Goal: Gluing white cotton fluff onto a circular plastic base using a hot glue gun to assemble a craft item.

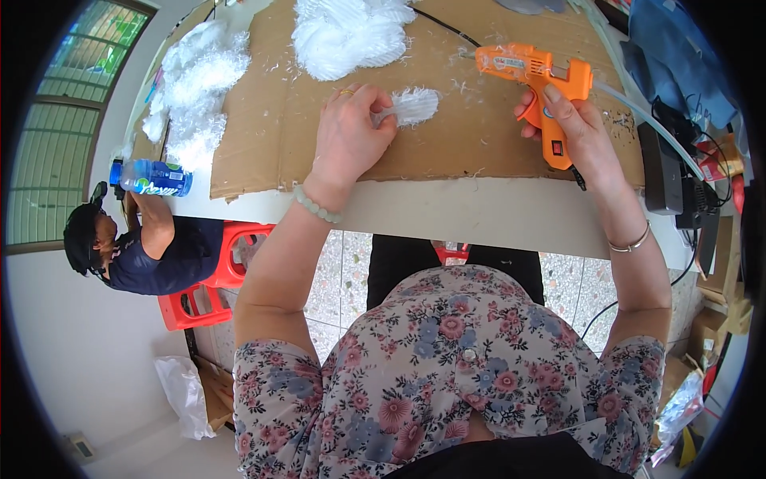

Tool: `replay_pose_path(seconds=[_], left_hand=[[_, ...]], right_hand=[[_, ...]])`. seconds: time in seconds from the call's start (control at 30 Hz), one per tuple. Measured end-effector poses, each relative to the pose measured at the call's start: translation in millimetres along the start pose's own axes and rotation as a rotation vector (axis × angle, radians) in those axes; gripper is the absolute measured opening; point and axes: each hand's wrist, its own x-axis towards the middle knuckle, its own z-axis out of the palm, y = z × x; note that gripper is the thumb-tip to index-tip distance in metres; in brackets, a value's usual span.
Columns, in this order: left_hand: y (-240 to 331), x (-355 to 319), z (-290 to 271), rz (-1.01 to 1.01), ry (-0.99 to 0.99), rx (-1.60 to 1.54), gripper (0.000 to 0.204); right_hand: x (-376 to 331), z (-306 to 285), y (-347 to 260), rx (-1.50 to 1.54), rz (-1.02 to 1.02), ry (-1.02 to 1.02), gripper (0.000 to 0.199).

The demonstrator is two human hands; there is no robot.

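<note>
Gluing is pausing: left hand [349, 132] fingers are pinching a white tuft [412, 105] flat on the cardboard [479, 136], right hand [570, 120] is gripping the glue gun [536, 80], nozzle aimed at it, likely needing careful placement.

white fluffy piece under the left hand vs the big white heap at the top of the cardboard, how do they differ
The small fluffy piece is one narrow tuft pinned by the left hand; the big heap is a wide mound that no hand touches. The piece lies mid-sheet, level with the glue gun in the right hand; the heap sits at the far edge. Both are white, feathery and rest on the cardboard.
</note>
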Motion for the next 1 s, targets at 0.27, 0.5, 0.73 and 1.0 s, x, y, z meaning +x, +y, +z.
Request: replay_pose_path(seconds=[0.27,0.5,0.73,1.0], left_hand=[[11,0,-8,-0.075,0.039,-0.128,0.012],[26,1,-1,0.459,0.045,0.311,0.014],[26,1,4,0.316,0.014,0.142,0.008],[13,5,8,-0.145,-0.11,-0.23,0.004]], right_hand=[[-1,-7,2,0.008,-0.009,0.01,0.041],[-2,-2,4,0.037,-0.026,0.007,0.044],[-3,-1,8,0.053,-0.075,-0.011,0.045],[-5,4,5,0.047,-0.059,-0.005,0.046]])
